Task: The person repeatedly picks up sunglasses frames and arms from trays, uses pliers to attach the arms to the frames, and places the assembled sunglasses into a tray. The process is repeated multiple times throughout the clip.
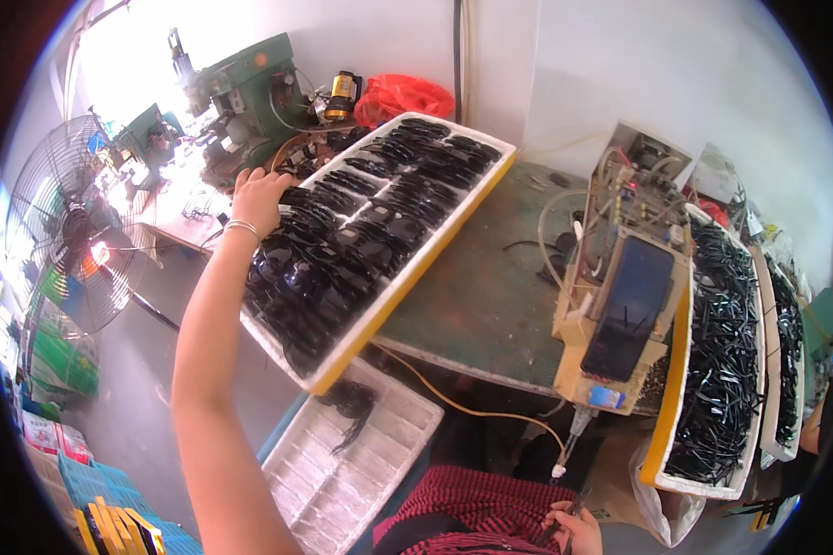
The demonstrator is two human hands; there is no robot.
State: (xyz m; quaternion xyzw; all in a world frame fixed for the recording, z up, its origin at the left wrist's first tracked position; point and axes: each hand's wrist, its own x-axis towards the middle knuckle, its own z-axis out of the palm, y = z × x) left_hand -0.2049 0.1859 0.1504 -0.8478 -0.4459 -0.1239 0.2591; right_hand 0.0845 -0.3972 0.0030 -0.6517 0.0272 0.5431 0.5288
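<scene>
My left hand (pixel 259 199) reaches forward to the left edge of a long white foam tray (pixel 435 263) with a yellow outer side. Its fingers are bent over a pair of black glasses at that edge, partly hidden among the others. Rows of black glasses (pixel 370 240) with dark lenses fill this tray, which sits tilted across the table's left end. Low at my lap, my right hand (pixel 574 529) is closed around a thin dark piece, too small to name exactly. Below the full tray, a second white tray (pixel 370 462) has a few black pieces (pixel 347 402) at its top.
A bench machine (pixel 620 268) with a dark panel stands on the green table (pixel 472 296). To its right are trays of thin black strips (pixel 717 361). A fan (pixel 74 227) stands at left; green machines (pixel 250 92) and a red bag (pixel 403 97) are behind. A hose (pixel 472 412) hangs in front.
</scene>
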